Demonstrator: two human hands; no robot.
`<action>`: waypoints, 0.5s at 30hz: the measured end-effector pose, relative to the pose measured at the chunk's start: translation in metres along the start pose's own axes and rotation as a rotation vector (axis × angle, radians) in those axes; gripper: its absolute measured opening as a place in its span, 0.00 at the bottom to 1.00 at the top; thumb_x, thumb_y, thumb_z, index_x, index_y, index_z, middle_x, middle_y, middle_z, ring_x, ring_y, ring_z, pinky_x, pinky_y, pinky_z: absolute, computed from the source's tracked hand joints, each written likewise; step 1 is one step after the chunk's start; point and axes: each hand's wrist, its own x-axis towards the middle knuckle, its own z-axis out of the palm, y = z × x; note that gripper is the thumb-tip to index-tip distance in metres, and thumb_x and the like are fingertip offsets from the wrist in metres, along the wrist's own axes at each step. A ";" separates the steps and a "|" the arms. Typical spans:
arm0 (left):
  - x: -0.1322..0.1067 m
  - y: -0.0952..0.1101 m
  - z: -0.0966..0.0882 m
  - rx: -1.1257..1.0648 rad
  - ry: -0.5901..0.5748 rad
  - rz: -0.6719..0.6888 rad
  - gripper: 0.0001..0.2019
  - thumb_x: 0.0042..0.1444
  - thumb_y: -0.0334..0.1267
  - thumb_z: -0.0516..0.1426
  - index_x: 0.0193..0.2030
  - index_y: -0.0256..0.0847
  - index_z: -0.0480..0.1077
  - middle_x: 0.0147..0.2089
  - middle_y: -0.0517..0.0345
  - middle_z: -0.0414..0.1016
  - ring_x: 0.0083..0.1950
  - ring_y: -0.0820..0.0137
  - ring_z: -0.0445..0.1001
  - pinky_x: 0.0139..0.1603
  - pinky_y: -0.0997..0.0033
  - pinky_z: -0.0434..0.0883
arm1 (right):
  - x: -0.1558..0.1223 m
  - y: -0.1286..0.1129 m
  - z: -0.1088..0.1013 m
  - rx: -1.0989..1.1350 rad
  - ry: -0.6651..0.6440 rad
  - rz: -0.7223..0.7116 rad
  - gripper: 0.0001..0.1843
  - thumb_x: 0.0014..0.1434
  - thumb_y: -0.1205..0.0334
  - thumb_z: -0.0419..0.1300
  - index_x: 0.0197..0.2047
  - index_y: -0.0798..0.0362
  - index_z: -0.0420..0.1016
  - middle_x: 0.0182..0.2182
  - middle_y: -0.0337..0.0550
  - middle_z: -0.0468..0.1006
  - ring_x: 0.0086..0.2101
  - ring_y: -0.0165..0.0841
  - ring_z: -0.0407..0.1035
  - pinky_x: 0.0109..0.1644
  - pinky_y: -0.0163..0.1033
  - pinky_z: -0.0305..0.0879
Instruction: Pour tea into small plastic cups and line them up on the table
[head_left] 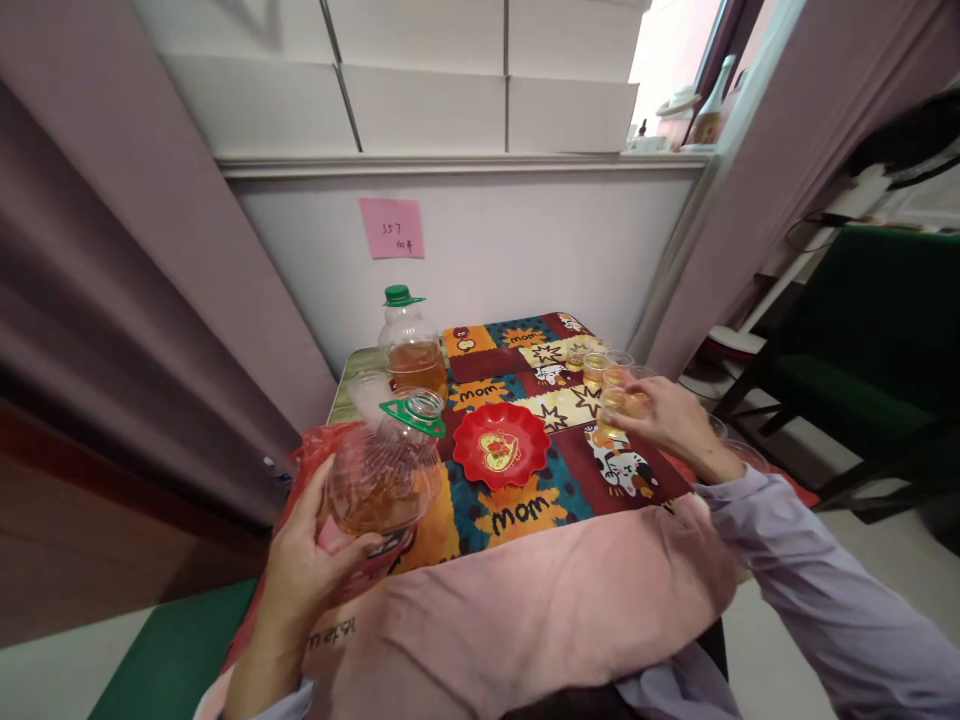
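My left hand [315, 550] is wrapped round a large clear plastic bottle [386, 480] with a green collar handle and an uncapped mouth. Amber liquid fills its lower part, and the bottle leans slightly. At the right of the table, my right hand [671, 420] has its fingers closed round a small clear cup [624, 410] holding pale yellow liquid. Several similar cups, such as this clear cup [595, 370], stand close together just beyond it. A second bottle [416, 360], green-capped and partly full of amber liquid, stands at the back left.
A red scalloped dish [501, 480] sits mid-table on a colourful patterned mat [480, 365]. Clear plastic cups [367, 395] are near the capped bottle. Pink cloth [540, 590] covers the front edge. A green chair [855, 370] stands at right; a wall rises behind.
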 end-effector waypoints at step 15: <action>0.000 0.006 0.000 -0.052 0.000 -0.066 0.63 0.45 0.78 0.75 0.84 0.48 0.70 0.77 0.41 0.81 0.77 0.36 0.80 0.80 0.37 0.73 | -0.030 0.095 0.024 -0.280 -0.013 0.121 0.36 0.64 0.24 0.63 0.49 0.47 0.91 0.77 0.65 0.75 0.75 0.71 0.64 0.76 0.89 0.52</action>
